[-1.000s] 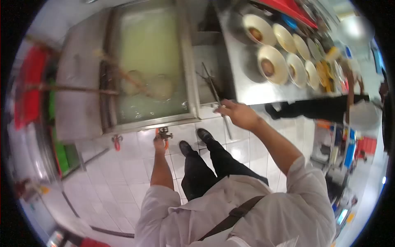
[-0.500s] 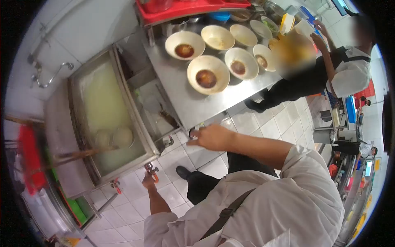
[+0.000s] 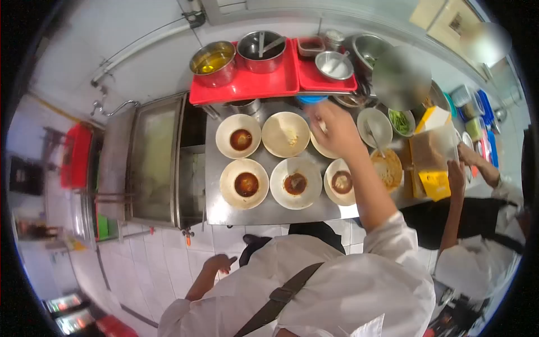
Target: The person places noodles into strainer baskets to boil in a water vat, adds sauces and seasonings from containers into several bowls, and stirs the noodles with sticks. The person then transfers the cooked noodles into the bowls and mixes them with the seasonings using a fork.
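Note:
My right hand (image 3: 337, 132) is raised over the back row of bowls, just in front of a small blue bowl (image 3: 311, 99). Its fingers are curled together, with a small pale spot between them that I cannot identify. Below, a cream bowl (image 3: 321, 147) is partly covered by the hand. Beside it stands a bowl with pale bits (image 3: 275, 147). Dark sauce lies in the back-left bowl (image 3: 227, 147) and the front bowls (image 3: 231, 199), (image 3: 281, 196), (image 3: 332, 196). Low by my body, my left hand (image 3: 218, 264) hangs with fingers loosely apart, holding nothing visible, away from the orange-handled valve (image 3: 188, 240).
Left of the steel counter (image 3: 216, 213) is a tank of cloudy liquid (image 3: 154, 151). A red tray (image 3: 247, 92) holds metal pots along the back. To the right are a bowl of greens (image 3: 400, 121), a cardboard box (image 3: 429, 149) and a co-worker's hands (image 3: 457, 174).
My view has turned toward the counter. My right hand has gone from beside the counter to above the bowls. My left hand has come off the valve by the tank.

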Tool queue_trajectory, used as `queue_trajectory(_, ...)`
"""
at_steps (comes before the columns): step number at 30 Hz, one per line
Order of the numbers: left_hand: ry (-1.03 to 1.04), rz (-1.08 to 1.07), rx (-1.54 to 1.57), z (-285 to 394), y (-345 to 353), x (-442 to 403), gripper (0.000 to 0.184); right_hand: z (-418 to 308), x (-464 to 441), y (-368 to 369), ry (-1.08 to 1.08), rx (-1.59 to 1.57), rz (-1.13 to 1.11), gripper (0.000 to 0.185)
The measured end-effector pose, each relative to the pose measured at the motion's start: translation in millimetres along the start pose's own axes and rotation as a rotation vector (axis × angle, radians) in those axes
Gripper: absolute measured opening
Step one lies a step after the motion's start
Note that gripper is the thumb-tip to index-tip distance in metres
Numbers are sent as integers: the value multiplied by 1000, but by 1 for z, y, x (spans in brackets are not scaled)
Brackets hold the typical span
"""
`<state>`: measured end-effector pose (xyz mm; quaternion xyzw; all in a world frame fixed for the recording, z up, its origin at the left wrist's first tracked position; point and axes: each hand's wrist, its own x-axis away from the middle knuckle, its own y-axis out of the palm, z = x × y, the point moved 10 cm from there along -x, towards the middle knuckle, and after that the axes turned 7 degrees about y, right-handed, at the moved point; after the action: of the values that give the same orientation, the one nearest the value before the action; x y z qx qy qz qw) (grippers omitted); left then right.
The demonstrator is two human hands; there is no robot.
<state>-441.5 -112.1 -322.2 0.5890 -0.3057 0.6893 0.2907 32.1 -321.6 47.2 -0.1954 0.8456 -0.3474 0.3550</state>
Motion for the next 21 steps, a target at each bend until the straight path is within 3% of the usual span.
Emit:
queue_trajectory(2,236,221,-262,63,-34,26,70,25,-75,16,52,-97,8,21)
queue_trajectory(4,405,194,-27,143,-73,96,66,40,-151,43,60,-131,-2,29)
queue_trajectory(5,595,175,188,174,-94,126,65,36,-182,61,116,-236,-38,34)
queue_trajectory(6,866,143,422,213,-124,176,58,29,-207,84,105,-136,-42,39)
queue_trajectory(8,1030,306,590,238,-196,217,44,5,-225,122,94,-46,-68,45)
queue_trajectory(9,1178,476,531,243,-233,236,42,-10,-226,137,92,43,-128,47)
queue_trajectory(10,1182,534,541,250,-266,249,41,-19,-230,148,89,137,-181,49)
queue_trajectory(11,1045,621,654,237,-310,227,41,-21,-237,153,91,134,-191,49)
queue_trajectory(12,1109,856,721,238,-345,255,41,-22,-242,161,67,206,-202,47)
queue_trajectory(13,1108,1204,396,220,-396,248,44,-23,-240,168,48,281,-222,45)
queue_trajectory(14,986,1170,881,195,-433,232,49,-30,-241,170,40,307,-352,41)
queue_trajectory(15,976,1328,857,191,-455,254,54,-40,-250,169,-119,236,-195,35)
queue_trajectory(17,1128,1453,914,184,-504,266,56,-56,-242,155,-153,-22,-76,43)
queue_trajectory(18,1134,1429,920,185,-525,263,56,-52,-243,169,-137,-9,-83,43)
queue_trajectory(20,962,1088,1095,187,-548,222,57,-43,-243,194,-121,105,-24,35)
queue_trajectory(21,965,1069,1094,187,-556,217,57,-42,-241,195,-107,115,-29,35)
